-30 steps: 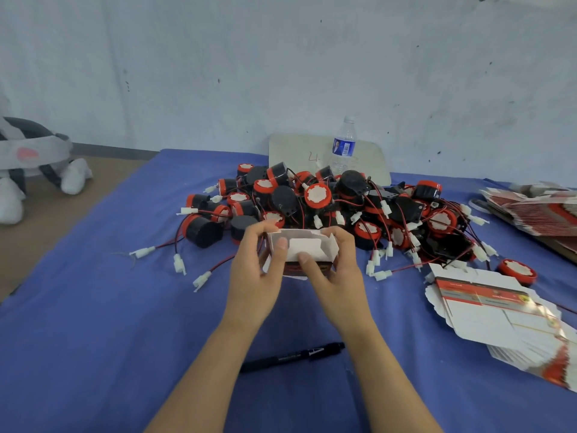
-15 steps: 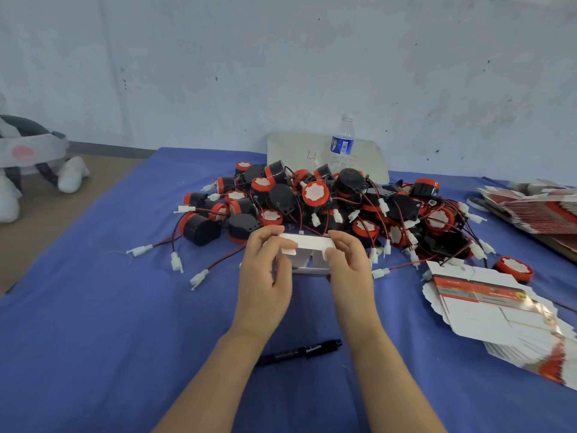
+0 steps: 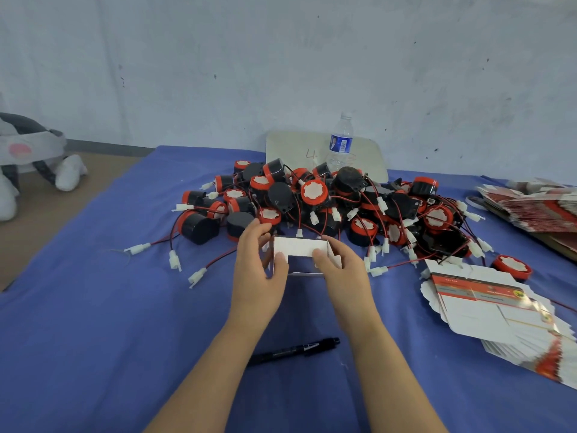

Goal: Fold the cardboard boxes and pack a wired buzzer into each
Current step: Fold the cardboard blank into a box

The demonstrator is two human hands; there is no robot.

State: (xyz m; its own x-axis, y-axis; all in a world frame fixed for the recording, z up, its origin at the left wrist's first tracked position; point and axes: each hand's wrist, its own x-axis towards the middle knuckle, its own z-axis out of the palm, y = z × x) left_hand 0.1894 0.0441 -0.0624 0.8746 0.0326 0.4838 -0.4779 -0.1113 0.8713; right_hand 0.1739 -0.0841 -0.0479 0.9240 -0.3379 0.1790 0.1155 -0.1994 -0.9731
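Observation:
A small white cardboard box [image 3: 299,247], partly folded, is held between both hands just above the blue cloth. My left hand [image 3: 257,270] grips its left side with the thumb over the near edge. Its right side is gripped by my right hand [image 3: 345,270], thumb on the top flap. Directly behind the box lies a large pile of black-and-red wired buzzers [image 3: 327,207] with red wires and white plugs. A fanned stack of flat unfolded boxes [image 3: 487,307] lies to the right.
A black pen [image 3: 293,351] lies on the blue cloth [image 3: 93,323] between my forearms. A water bottle [image 3: 341,142] stands behind the pile before a white board. More flat boxes [image 3: 537,204] are stacked far right. A plush toy [image 3: 28,160] sits on the floor at left.
The box has turned in my hands from open-top with flaps up to a flatter front face toward me, and both hands have shifted their grip along its sides.

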